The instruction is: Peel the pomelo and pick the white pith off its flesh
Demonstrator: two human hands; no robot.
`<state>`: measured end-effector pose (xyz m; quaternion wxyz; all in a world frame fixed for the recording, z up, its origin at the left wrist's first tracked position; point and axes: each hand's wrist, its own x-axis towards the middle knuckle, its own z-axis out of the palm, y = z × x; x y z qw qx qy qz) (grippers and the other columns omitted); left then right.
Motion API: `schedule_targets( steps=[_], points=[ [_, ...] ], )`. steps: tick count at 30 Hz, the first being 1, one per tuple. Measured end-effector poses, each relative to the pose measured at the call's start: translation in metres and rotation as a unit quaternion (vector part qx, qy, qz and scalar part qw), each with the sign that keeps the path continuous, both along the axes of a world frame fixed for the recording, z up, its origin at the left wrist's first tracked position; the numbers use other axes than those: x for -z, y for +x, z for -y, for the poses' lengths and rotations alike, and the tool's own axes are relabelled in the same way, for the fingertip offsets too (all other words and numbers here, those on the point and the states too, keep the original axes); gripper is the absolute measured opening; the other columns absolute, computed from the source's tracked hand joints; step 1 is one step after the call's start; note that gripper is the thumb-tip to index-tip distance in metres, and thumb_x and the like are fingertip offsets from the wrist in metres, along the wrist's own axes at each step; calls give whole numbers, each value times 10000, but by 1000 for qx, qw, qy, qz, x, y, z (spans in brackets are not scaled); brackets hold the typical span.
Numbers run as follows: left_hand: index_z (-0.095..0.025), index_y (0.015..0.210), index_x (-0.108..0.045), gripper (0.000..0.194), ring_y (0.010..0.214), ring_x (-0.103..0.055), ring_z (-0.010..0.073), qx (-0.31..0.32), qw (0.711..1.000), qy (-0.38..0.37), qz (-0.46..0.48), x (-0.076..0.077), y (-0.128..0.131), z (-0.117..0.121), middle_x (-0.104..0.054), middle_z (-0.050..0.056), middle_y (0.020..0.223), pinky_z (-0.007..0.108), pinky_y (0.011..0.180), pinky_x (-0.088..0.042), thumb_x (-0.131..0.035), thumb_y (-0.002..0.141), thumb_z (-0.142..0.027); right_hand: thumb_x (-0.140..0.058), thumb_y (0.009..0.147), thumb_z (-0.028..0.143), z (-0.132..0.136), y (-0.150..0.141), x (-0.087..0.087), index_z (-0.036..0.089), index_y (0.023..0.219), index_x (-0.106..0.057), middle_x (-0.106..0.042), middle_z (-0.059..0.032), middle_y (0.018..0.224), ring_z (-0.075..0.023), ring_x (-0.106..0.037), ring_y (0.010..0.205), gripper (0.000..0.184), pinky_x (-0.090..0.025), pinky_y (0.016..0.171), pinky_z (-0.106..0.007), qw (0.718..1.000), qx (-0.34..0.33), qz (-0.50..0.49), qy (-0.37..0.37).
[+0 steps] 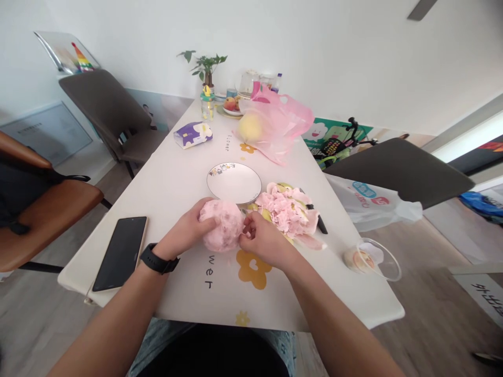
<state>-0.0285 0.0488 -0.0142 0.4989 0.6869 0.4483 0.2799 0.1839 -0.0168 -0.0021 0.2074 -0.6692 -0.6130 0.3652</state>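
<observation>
I'm cupping the peeled pink pomelo [222, 225] in my left hand [187, 231], fingers wrapped over it. My right hand [264, 240] is pinching its right side, nearer the peel pile [285, 212]

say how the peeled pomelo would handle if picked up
The peeled pomelo is probably soft and spongy, since its fuzzy pink pith looks easy to dent. Nearly round, it would likely roll if released on the flat table. The left hand and right hand both grip it, so it may feel fairly heavy.
</observation>
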Motion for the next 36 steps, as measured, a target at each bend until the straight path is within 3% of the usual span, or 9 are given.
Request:
schedule_targets(
  steps=[6,13,16,18,21,24,27,33,36],
  points=[
    [-238,1312,-549,537,1150,-626,293,-5,1000,10,-21,-6,6,2,-671,56,1256,431,1002,-496,-584,814,-435,-540,769,273,-5,0,0,236,897,-449,-617,16,819,-166,-567,681,162,-375,572,-273,999,-10,40,10],
    [-236,1379,-508,579,1194,-606,308,-10,1000,-18,5,2,-1,-1,-637,77,1314,463,1033,-488,-560,840,-440,-538,827,299,2,-7,-7,234,921,-506,-641,11,806,-176,-584,706,118,-349,574,-265,997,-10,69,32],
    [-239,1505,-375,707,1255,-558,329,-82,995,28,-48,2,-1,5,-551,124,1409,499,1068,-453,-572,851,-421,-502,881,285,2,-11,-2,229,870,-527,-649,0,781,-166,-576,685,62,-311,559,-262,993,19,109,53],
    [-256,1545,-299,750,1341,-477,330,-130,983,108,-76,2,2,13,-447,135,1493,509,1111,-410,-571,861,-402,-449,932,290,3,-14,2,230,864,-535,-652,0,764,-162,-577,679,125,-304,560,-259,992,23,109,64],
    [-262,1509,-334,855,1404,-400,347,-82,975,166,-124,2,5,26,-404,127,1504,518,1160,-357,-703,774,-495,-432,961,308,4,-18,5,232,878,-544,-646,8,736,-160,-577,675,159,-315,576,-257,990,11,112,90],
    [-257,1506,-295,969,1397,-411,345,-83,971,167,-148,4,5,32,-383,136,1498,504,1155,-373,-762,712,-554,-443,955,297,4,-21,3,230,839,-534,-625,16,689,-159,-564,650,162,-320,579,-259,987,4,124,105],
    [-255,1490,-304,929,1407,-404,338,-72,975,156,-142,6,-2,28,-403,134,1487,492,1155,-379,-754,727,-536,-463,935,272,-2,-21,0,230,824,-533,-624,20,659,-158,-582,638,138,-338,575,-255,990,8,103,99],
    [-255,1473,-323,911,1419,-389,345,-47,980,146,-127,6,-12,21,-390,129,1514,517,1165,-374,-775,708,-457,-460,943,347,-17,1,0,230,872,-563,-629,34,574,-157,-640,568,170,-431,575,-246,990,110,0,83],
    [-262,1480,-308,914,1412,-399,340,-33,981,142,-127,6,-13,20,-385,120,1521,511,1167,-377,-774,715,-444,-478,938,402,-19,23,1,228,928,-626,-689,12,667,-163,-646,570,228,-462,583,-265,985,140,-4,101]
  ],
)
